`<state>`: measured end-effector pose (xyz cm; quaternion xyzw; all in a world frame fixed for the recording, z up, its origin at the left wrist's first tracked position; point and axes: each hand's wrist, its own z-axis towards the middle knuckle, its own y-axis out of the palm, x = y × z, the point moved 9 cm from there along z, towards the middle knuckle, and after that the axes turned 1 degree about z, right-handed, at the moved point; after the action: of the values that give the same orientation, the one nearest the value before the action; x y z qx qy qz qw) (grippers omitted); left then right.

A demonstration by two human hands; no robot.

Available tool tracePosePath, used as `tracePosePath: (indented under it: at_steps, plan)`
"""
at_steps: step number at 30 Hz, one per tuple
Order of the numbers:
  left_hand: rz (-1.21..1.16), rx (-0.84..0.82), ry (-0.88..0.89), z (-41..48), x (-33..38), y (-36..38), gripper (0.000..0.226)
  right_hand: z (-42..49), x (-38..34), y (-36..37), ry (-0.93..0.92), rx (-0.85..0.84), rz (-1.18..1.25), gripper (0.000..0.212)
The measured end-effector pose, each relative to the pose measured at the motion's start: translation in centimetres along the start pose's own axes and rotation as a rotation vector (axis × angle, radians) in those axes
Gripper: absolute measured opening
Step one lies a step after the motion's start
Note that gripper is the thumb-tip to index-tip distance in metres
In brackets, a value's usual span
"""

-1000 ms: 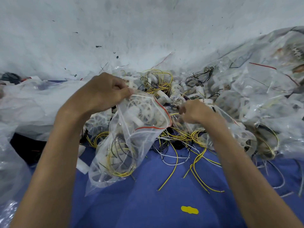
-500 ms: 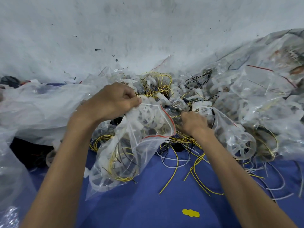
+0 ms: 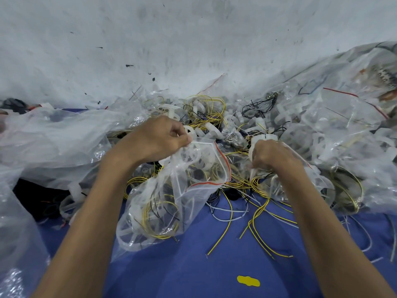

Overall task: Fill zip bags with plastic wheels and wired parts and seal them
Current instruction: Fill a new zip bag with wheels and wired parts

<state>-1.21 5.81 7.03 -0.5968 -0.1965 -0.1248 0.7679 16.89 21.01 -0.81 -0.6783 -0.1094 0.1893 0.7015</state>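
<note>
Landmark: zip bag, clear, part filled with white wheels and yellow and black wire. Its lower end rests on the blue table and its mouth is raised and gaping.
Left hand: pinches the far-left corner of the bag mouth, fingers curled on the film.
Right hand: just right of the bag mouth and apart from the left hand, fingers curled on a white plastic part. Whether wire is also held cannot be told.
Red zip strip: unsealed, bowed outward on the right side of the mouth.
Supply: pile of plastic wheels and wired parts just beyond the bag.
Hazard, snagging: loose yellow wires lie tangled to the right of the bag. A lifted part could drag neighbours out with it.
Hazard, mouth collapse: only one corner is held, so the film may fold shut as the part enters.
Hazard, seal fouling: wire ends left across the strip would probably stop it closing.
Hazard, spillage: the bag leans on its contents, and releasing the corner could tip wheels out.
Hazard, mix-up: filled bags lie well to the right of the bag. The open bag could be mistaken for finished stock.
</note>
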Motion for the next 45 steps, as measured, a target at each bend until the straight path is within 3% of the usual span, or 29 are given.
tracePosePath:
  at_steps: [1, 4, 10, 15, 19, 22, 24, 28, 33, 36, 39, 40, 43, 45]
  plan:
    - [-0.001, -0.002, 0.004, 0.0, 0.1, 0.0, 0.026, 0.2, -0.2, -0.4, -0.021, 0.006, -0.006, 0.015]
    - [0.002, -0.006, 0.005, -0.1, 0.2, 0.1, 0.026, 0.4, -0.9, -2.0, -0.061, 0.026, 0.105, 0.039]
    - [-0.006, -0.023, 0.0, -0.1, 0.2, 0.4, 0.025, -2.2, -3.2, -8.7, -0.188, 0.361, 0.446, 0.051]
    - [0.0, -0.021, 0.004, -0.1, 0.1, 0.4, 0.023, -3.4, -5.1, -5.9, -0.318, -0.103, 0.837, 0.07]
    - [-0.016, -0.016, 0.002, 0.0, 0.0, 0.4, 0.021, -1.6, -3.8, -6.2, -0.291, 0.035, 0.927, 0.071]
    - [-0.011, -0.022, -0.004, -0.1, -0.2, 0.3, 0.022, -1.0, -2.0, -7.0, -0.165, 0.168, 1.205, 0.062]
    - [-0.015, -0.018, -0.005, -0.1, -0.4, 0.2, 0.022, -1.0, -1.3, -7.6, -0.167, 0.195, 1.356, 0.051]
    - [-0.008, -0.02, -0.003, 0.0, -0.5, 0.1, 0.022, -1.5, -1.6, -8.0, -0.21, 0.162, 1.365, 0.024]
    - [0.003, -0.019, 0.008, 0.0, -0.4, 0.2, 0.022, -0.9, -2.1, -6.2, -0.08, 0.047, 1.138, 0.074]
    - [0.016, -0.022, 0.009, 0.0, -0.4, 0.2, 0.022, -1.1, -2.7, -5.4, -0.056, -0.035, 1.371, 0.075]
    - [0.017, -0.021, 0.002, 0.0, -0.6, 0.1, 0.022, -1.9, -4.5, -5.1, -0.134, -0.292, 1.652, 0.082]
    - [0.017, -0.019, -0.002, 0.1, -0.6, 0.1, 0.022, -2.2, -4.9, -5.3, -0.18, -0.349, 1.664, 0.078]
    - [0.018, -0.013, -0.011, 0.1, -0.7, 0.0, 0.023, -3.2, -5.9, -6.4, -0.314, -0.365, 1.713, 0.039]
    - [0.011, -0.009, -0.014, 0.1, -0.8, 0.0, 0.023, -3.5, -6.2, -6.9, -0.346, -0.349, 1.75, 0.03]
